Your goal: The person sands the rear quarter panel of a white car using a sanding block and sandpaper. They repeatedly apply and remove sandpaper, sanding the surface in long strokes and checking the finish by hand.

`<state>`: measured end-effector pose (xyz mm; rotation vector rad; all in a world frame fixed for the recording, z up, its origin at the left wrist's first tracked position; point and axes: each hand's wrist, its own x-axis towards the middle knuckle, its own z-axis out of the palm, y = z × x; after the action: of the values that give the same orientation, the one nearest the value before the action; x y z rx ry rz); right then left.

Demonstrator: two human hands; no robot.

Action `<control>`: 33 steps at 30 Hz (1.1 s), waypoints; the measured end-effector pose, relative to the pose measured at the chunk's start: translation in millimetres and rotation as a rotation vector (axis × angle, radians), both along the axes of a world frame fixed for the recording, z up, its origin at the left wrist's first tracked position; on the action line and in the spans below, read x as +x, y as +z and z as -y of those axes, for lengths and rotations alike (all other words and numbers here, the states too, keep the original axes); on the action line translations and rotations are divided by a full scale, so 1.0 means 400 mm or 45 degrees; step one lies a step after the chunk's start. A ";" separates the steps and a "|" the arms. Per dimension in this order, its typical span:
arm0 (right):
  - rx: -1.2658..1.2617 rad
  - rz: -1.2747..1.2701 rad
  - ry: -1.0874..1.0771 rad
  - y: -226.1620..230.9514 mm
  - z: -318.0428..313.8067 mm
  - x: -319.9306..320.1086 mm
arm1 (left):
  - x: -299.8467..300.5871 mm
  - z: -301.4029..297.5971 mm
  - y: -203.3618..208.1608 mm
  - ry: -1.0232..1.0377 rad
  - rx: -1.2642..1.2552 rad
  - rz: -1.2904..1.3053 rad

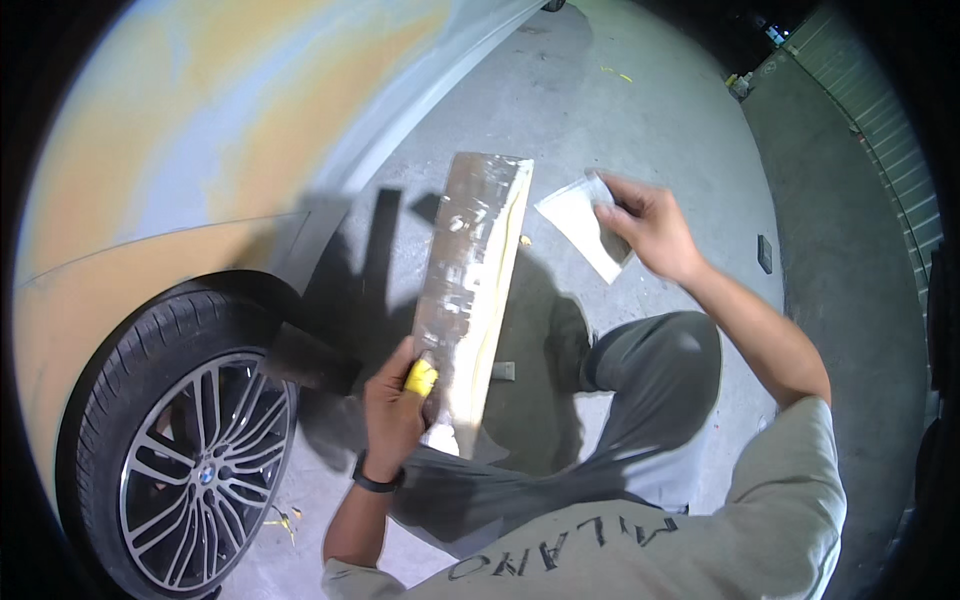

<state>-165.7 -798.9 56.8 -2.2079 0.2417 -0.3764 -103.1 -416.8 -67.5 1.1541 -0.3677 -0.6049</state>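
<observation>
My left hand (pixel 395 405) is closed round the near end of a long, narrow putty board (pixel 462 260), smeared with white and brown residue. A line of cream-coloured putty (pixel 510 240) runs along the board's right edge. By the left thumb there is a bright yellow piece (pixel 421 376); whether it belongs to the board I cannot tell. To the right of the board, and apart from it, my right hand (pixel 655 225) pinches a flat, pale putty spreader (pixel 585 225) between thumb and fingers. Its wide edge points down and to the left.
A car's body panel (pixel 190 190) with tan and grey patches rises at the left, above a tyre (pixel 110 400) with a multi-spoke rim. A small pale object (pixel 503 371) lies on the concrete floor (pixel 660 110) by my bent leg. A wall (pixel 850 200) stands at the right.
</observation>
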 end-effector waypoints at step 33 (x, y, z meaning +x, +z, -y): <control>0.242 -0.045 0.382 -0.273 0.079 0.168 | 0.355 0.486 0.095 0.340 1.112 0.942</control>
<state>-98.6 -830.5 -52.3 -2.0249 -0.0359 -0.1428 38.8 -611.2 -29.5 2.2330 -0.5832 -0.0467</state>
